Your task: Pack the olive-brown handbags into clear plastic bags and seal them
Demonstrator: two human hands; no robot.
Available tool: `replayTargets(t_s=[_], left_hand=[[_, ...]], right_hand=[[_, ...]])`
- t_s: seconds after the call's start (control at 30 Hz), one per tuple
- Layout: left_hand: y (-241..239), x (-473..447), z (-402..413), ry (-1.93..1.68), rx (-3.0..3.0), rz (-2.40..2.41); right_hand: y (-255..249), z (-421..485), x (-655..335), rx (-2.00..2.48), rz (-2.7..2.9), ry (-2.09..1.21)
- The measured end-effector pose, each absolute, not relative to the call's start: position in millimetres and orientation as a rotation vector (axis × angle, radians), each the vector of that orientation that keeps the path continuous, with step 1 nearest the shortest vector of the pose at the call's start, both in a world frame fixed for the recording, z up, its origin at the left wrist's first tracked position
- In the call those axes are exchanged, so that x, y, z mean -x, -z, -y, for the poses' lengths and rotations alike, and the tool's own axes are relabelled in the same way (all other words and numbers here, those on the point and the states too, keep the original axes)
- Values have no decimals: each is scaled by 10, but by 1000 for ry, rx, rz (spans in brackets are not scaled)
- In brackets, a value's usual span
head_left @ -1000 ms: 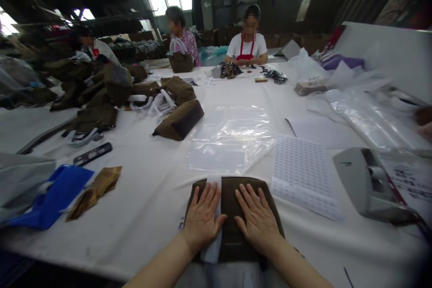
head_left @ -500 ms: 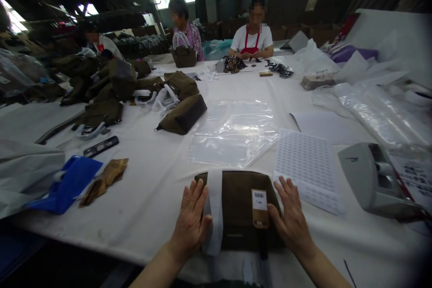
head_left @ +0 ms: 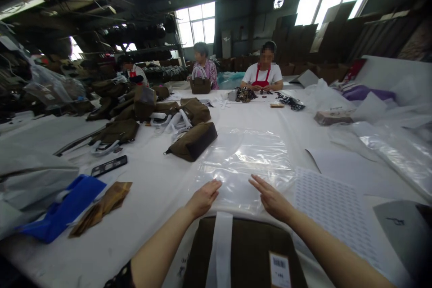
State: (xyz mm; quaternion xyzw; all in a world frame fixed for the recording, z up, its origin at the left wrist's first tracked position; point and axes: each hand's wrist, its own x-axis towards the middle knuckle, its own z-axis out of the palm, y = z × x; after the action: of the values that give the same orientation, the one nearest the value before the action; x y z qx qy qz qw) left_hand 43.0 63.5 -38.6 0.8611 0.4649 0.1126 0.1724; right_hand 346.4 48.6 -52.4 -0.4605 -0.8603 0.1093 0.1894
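An olive-brown handbag [head_left: 251,238] lies at the table's near edge, cut off by the bottom of the view. A white wrapped strap [head_left: 221,247] crosses it, and a hang tag with a barcode label [head_left: 279,269] rests on its right side. Beyond the bag lie clear plastic bags [head_left: 249,155], flat on the table. My left hand [head_left: 204,198] is over their near left part, fingers stretched forward. My right hand [head_left: 273,198] is over their near right part, fingers extended and slightly apart. Neither hand holds anything; whether they touch the plastic I cannot tell.
Brown tags [head_left: 101,209], a blue plastic object [head_left: 67,207] and a dark remote-like object [head_left: 110,165] lie on the left. More olive bags [head_left: 192,141] are piled beyond. A printed label sheet [head_left: 330,216] and a grey device [head_left: 401,229] are at right. Co-workers [head_left: 262,74] sit opposite.
Both hands have moved forward from the handbag's sides to the clear plastic bags. The camera view has tilted up, so the handbag sits lower in view.
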Motion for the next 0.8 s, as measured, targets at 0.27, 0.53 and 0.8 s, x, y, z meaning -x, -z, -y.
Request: replayTargets(t_s=[0.27, 0.53, 0.8], left_hand=[[885, -442, -788, -44, -2487, -1230], [702, -529, -828, -78, -2513, -1186], [607, -518, -897, -35, -2473, -1229]], right_hand=[[578, -201, -4010, 1778, 2719, 84], [470, 52, -4039, 1611, 2592, -163], [702, -186, -3931, 1917, 2386, -474]])
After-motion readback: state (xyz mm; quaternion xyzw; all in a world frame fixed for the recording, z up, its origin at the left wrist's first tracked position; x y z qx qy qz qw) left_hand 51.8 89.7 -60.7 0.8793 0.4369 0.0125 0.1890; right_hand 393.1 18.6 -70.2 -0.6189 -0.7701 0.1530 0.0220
